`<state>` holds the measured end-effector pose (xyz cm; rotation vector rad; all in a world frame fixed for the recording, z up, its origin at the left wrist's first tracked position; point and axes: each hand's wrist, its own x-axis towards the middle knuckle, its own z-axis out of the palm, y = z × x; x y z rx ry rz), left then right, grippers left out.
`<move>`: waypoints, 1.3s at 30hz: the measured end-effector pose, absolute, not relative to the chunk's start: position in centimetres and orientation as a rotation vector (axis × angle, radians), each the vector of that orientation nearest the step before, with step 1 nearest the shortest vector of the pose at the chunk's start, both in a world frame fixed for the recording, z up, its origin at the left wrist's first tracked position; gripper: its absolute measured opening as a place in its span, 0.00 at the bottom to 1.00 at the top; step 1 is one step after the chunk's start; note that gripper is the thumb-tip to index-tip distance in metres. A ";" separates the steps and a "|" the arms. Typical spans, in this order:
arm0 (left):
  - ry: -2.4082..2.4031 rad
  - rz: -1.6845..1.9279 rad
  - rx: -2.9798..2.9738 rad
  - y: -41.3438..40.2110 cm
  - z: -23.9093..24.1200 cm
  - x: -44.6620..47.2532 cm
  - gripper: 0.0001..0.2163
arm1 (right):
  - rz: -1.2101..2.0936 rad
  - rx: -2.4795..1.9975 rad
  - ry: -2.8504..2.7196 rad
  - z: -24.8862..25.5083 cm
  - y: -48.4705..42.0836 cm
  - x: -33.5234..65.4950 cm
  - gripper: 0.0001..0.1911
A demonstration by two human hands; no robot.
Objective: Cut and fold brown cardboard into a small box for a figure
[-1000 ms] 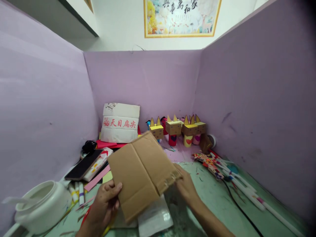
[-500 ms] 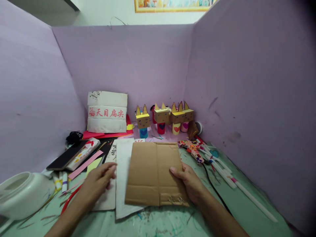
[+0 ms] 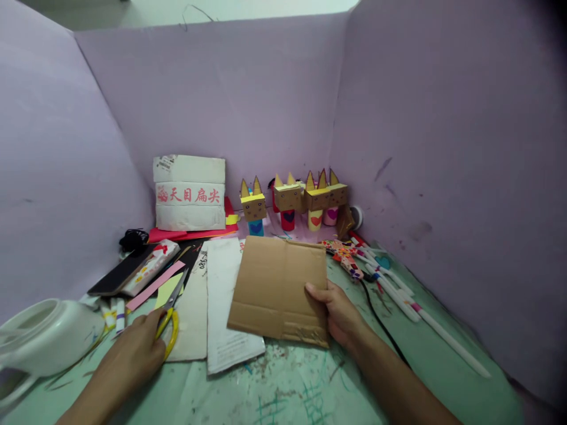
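My right hand (image 3: 343, 310) grips the right edge of a brown cardboard sheet (image 3: 279, 289), thumb on top and the other fingers behind it. The sheet is creased and tilted, held above a white cardboard piece (image 3: 221, 313). At the left, my left hand (image 3: 137, 348) is closed at the yellow handle of a pair of scissors (image 3: 169, 316). Their blades point away, over a yellow paper (image 3: 167, 290) and close to a pink strip (image 3: 155, 286). The fingertips on the handle are partly hidden.
A white pot-like vessel (image 3: 48, 336) stands at the left edge. Several box-headed cardboard figures (image 3: 287, 198) line the back, beside a white printed cardboard (image 3: 190, 193). A patterned glue gun (image 3: 345, 257), its cord and white sticks (image 3: 394, 295) lie right. Purple panels (image 3: 212, 100) enclose the green tabletop (image 3: 230, 395).
My left hand has moved left and down, off the cardboard's side, and closed on the scissors. My right hand still holds the brown sheet, now turned slightly. The camera view has tilted lower.
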<state>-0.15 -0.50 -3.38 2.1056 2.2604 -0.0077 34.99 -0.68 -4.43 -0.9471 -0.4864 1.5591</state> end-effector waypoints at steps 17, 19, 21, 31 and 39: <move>2.336 0.200 2.191 -0.6 -1.5 1.6 0.18 | 1.579 -0.939 -0.458 -4.7 -0.6 35.1 0.19; 2.193 0.502 2.279 -1.3 -1.3 2.7 0.17 | 1.590 -0.957 -0.455 -4.7 -0.6 35.1 0.17; 2.001 0.735 2.359 -2.3 -1.1 4.3 0.15 | 1.603 -0.969 -0.465 -4.7 -0.6 35.2 0.16; 2.096 0.611 2.539 -3.2 -1.2 5.2 0.18 | 1.628 -1.000 -0.479 -4.6 -0.5 35.3 0.17; 2.267 -0.223 2.065 0.2 -2.9 -0.2 0.21 | 1.611 -1.021 -0.493 -4.5 -0.5 35.1 0.17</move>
